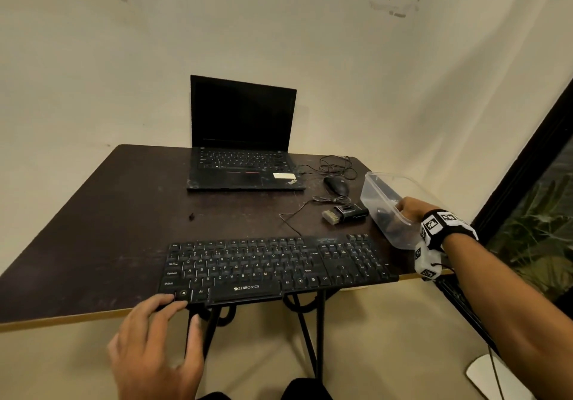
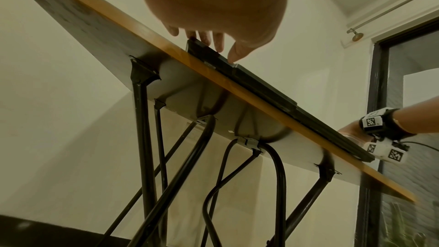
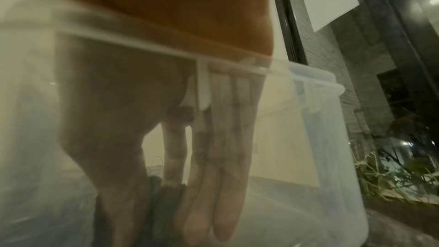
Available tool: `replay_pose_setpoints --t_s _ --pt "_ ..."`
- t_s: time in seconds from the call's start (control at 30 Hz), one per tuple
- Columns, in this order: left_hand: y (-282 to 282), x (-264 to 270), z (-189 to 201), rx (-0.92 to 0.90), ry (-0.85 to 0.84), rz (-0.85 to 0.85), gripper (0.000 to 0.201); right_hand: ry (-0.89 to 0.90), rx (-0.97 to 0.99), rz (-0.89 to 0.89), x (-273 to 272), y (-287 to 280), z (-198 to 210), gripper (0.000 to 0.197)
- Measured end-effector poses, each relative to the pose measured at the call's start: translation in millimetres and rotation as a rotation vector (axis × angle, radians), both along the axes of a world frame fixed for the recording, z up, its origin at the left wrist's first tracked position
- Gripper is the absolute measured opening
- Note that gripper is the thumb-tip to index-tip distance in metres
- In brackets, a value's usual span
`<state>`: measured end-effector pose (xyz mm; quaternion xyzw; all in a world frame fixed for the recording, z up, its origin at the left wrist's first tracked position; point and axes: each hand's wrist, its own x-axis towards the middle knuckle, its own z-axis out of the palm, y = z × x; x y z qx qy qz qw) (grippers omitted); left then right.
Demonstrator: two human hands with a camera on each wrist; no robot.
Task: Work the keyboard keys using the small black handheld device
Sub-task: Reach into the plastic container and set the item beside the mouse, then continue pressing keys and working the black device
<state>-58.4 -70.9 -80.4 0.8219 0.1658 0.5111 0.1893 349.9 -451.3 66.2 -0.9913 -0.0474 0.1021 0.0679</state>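
Note:
A black Zebronics keyboard (image 1: 273, 266) lies at the table's front edge and overhangs it slightly (image 2: 261, 89). My left hand (image 1: 183, 309) rests on its lower-left corner with the fingers (image 2: 215, 42) laid fairly straight on top and the thumb at the front edge. My right hand (image 1: 409, 209) reaches down into a clear plastic container (image 1: 376, 182). Through its cloudy wall (image 3: 308, 80) my right hand's fingers (image 3: 221, 185) point straight down. The index tip touches a dark object (image 3: 166, 200) on the bottom. A small black device (image 1: 352, 212) lies on the table beside the container.
An open laptop (image 1: 245, 139) with a dark screen stands at the back of the dark table (image 1: 93, 229). A wired mouse (image 1: 336, 185) and loose cable lie right of it. A tiny black bit (image 1: 191, 216) sits mid-table. A dark window frame (image 1: 527, 157) runs along the right.

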Motion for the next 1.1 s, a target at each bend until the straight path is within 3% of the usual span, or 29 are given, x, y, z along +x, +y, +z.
replay_pose_setpoints --t_s 0.13,0.2,0.23,0.33,0.43,0.5,0.6,0.73,0.87,1.0,1.1 --pt "-0.5 -2.6 -0.4 -0.008 -0.001 -0.013 0.033 -0.148 0.068 -0.107 -6.6 1.0 -0.2 0.032" --pt "-0.5 -3.8 -0.7 -0.024 0.001 -0.021 0.03 -0.219 0.165 -0.182 -15.7 -0.7 5.9 0.049" --pt "-0.5 -3.9 -0.6 -0.03 0.002 -0.024 0.029 -0.277 0.254 -0.228 -25.2 -0.6 12.4 0.05" --pt "-2.6 -4.3 2.1 -0.051 0.005 -0.023 0.027 -0.487 0.705 -0.33 -61.3 8.0 34.2 0.014" --pt "-6.4 -6.2 5.1 -0.081 0.009 -0.038 0.027 -0.424 1.035 -0.202 -116.6 39.3 48.1 0.018" --pt "-5.7 -8.8 7.4 -0.099 0.018 -0.06 0.029 -0.344 0.995 -0.059 -161.8 62.3 44.6 0.02" --pt "-2.3 -13.0 10.2 -0.141 -0.002 -0.101 0.029 -0.278 0.733 0.125 -226.9 93.1 23.4 0.015" --pt "6.2 -16.1 11.0 -0.21 -0.056 -0.12 0.03 -0.425 0.447 0.309 -279.4 138.4 -17.9 0.018" --pt "12.3 -18.3 9.6 -0.283 -0.047 -0.091 0.035 -0.51 0.493 0.491 -296.5 179.0 -50.3 0.02" --pt "14.2 -18.8 11.0 -0.331 -0.001 -0.069 0.038 -0.489 0.587 0.528 -299.9 191.7 -64.1 0.038" --pt "17.3 -18.1 10.6 -0.363 0.026 -0.057 0.042 -0.528 0.586 0.524 -293.4 192.1 -67.9 0.025"
